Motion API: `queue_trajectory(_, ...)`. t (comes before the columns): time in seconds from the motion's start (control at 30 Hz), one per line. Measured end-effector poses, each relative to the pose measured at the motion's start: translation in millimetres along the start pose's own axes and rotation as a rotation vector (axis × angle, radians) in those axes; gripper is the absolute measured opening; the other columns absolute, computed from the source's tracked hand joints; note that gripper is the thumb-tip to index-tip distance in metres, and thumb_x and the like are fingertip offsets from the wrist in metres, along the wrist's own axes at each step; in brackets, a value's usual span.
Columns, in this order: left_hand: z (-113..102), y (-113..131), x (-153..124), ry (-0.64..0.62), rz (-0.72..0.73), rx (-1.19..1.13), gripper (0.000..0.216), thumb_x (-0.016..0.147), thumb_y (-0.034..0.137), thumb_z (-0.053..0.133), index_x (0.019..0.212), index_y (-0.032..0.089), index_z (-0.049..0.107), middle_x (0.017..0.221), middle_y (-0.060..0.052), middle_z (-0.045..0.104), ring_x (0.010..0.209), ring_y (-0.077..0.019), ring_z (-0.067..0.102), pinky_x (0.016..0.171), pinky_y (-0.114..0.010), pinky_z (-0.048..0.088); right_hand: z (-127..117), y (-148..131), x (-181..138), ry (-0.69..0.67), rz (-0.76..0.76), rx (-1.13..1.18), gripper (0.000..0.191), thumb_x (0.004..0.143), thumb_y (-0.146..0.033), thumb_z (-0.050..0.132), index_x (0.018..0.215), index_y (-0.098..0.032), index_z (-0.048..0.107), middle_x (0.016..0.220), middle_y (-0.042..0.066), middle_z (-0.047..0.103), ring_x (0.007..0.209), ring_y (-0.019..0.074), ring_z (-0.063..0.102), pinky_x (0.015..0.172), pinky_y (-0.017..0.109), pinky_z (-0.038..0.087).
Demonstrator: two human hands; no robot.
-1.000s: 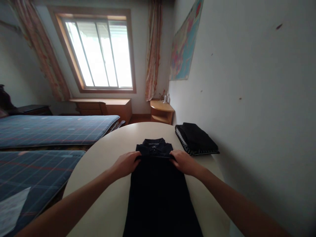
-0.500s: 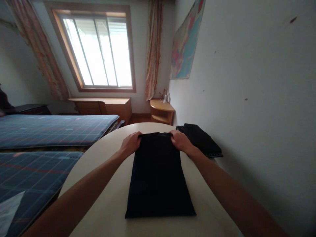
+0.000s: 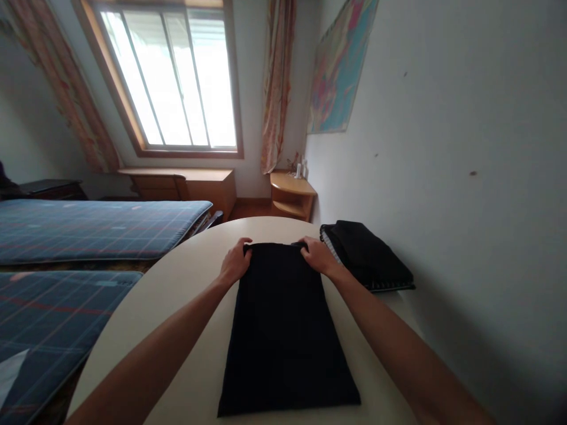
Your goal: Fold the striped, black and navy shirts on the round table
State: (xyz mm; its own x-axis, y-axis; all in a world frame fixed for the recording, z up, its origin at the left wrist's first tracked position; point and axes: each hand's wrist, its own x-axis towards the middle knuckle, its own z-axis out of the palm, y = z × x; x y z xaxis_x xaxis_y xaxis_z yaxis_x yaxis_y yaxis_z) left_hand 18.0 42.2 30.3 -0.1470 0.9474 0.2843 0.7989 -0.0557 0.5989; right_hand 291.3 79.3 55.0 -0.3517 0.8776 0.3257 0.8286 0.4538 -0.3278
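A dark folded garment (image 3: 286, 330), close to black, lies lengthwise on the pale round table (image 3: 186, 295). Its kind is hard to make out; it forms a flat strip, wider at the end near me. My left hand (image 3: 236, 262) pinches the far left corner between thumb and fingers. At the far right corner, my right hand (image 3: 318, 255) is closed on the same cloth. The far edge runs fairly straight between both hands, and the near end rests flat on the tabletop.
Right of my right hand sits a black folded stack of cloth (image 3: 370, 254) by the white wall (image 3: 465, 236). Two mattresses with blue plaid covers (image 3: 106, 230) lie to the left. Beyond the table stand a wooden desk (image 3: 208, 177) and a corner shelf (image 3: 292, 186).
Both hands keep their hold on the far corners. The camera view has tilted down and come slightly closer, so the garment looks larger and its near end sits lower.
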Motion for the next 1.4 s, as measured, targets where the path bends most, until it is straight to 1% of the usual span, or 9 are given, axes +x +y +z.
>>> queue_trajectory(0.23,29.9,-19.4,-6.2,-0.010,-0.081,-0.014,0.030,0.093,0.025,0.050,0.122,0.020,0.059,0.110,-0.013,0.070,0.099,-0.0279,0.067,0.092,-0.041,0.048,42.3,15.2,-2.8,-0.074,0.088,-0.010,0.025,0.097,-0.029,0.048,0.114,-0.017,0.063,0.117,0.008,0.067,0.110,0.0212,0.059,0.096,0.030,0.039)
queue_trajectory(0.57,25.5,-14.3,4.1,0.032,-0.047,-0.101,0.046,0.082,0.005,0.047,0.128,0.010,0.053,0.118,-0.014,0.067,0.104,-0.0202,0.066,0.097,-0.034,0.049,37.4,-5.3,1.2,0.036,0.117,-0.052,0.028,0.093,-0.025,0.051,0.117,-0.019,0.064,0.121,0.008,0.064,0.114,0.0229,0.053,0.101,0.035,0.037)
queue_trajectory(0.67,23.3,0.2,-15.2,0.098,0.019,-0.036,0.052,0.084,0.012,0.051,0.136,0.010,0.048,0.143,-0.017,0.050,0.131,-0.0268,0.048,0.113,-0.042,0.036,36.2,-23.3,-6.2,0.067,-0.004,-0.059,0.033,0.095,-0.028,0.049,0.124,-0.019,0.062,0.129,0.009,0.060,0.122,0.0222,0.049,0.108,0.036,0.031)
queue_trajectory(0.73,24.7,13.9,-38.6,0.113,0.114,0.098,0.055,0.086,0.018,0.051,0.140,0.013,0.046,0.151,-0.015,0.040,0.139,-0.0300,0.039,0.115,-0.046,0.033,37.8,-33.9,-13.1,-0.016,-0.132,-0.051,0.037,0.097,-0.033,0.045,0.129,-0.021,0.060,0.138,0.008,0.056,0.131,0.0217,0.044,0.114,0.037,0.024)
queue_trajectory(0.87,35.1,33.2,-89.8,-0.124,0.196,0.312,0.060,0.093,0.031,0.046,0.149,0.011,0.039,0.159,-0.016,0.028,0.147,-0.0326,0.024,0.118,-0.048,0.026,48.2,-43.2,-27.0,-0.285,-0.218,-0.063,0.053,0.101,-0.048,0.032,0.149,-0.028,0.042,0.158,0.004,0.033,0.148,0.0270,0.020,0.119,0.051,0.008)
queue_trajectory(1.0,43.2,29.5,-106.9,-0.264,0.164,0.423,0.064,0.098,0.043,0.038,0.154,0.012,0.033,0.162,-0.016,0.019,0.149,-0.0349,0.013,0.119,-0.050,0.020,58.7,-42.6,-33.1,-0.380,-0.141,-0.068,0.062,0.100,-0.059,0.024,0.154,-0.030,0.033,0.162,0.002,0.022,0.150,0.0296,0.009,0.119,0.054,0.003)
queue_trajectory(1.2,30.8,15.1,-74.0,-0.333,0.317,0.441,0.063,0.098,0.045,0.041,0.153,0.016,0.034,0.162,-0.013,0.020,0.150,-0.0323,0.014,0.120,-0.048,0.019,66.9,-50.5,-33.6,-0.317,0.072,-0.111,0.062,0.099,-0.059,0.024,0.154,-0.032,0.032,0.163,0.000,0.021,0.150,0.0329,0.006,0.118,0.057,0.000)
queue_trajectory(1.33,20.7,32.7,-77.0,-0.254,0.355,0.479,0.057,0.093,0.027,0.048,0.149,0.014,0.042,0.161,-0.016,0.020,0.149,-0.0381,0.015,0.117,-0.055,0.022,66.4,-59.9,-39.3,-0.238,0.254,-0.151,0.064,0.098,-0.059,0.025,0.154,-0.028,0.034,0.162,0.005,0.022,0.148,0.0398,0.012,0.115,0.061,0.007)
queue_trajectory(1.4,23.4,46.6,-95.2,-0.214,0.333,0.434,0.059,0.093,0.030,0.047,0.149,0.013,0.042,0.160,-0.018,0.023,0.147,-0.0422,0.018,0.114,-0.059,0.024,61.2,-63.4,-42.2,-0.217,0.335,-0.193,0.068,0.096,-0.060,0.030,0.153,-0.023,0.037,0.161,0.011,0.025,0.145,0.0454,0.018,0.111,0.064,0.014)
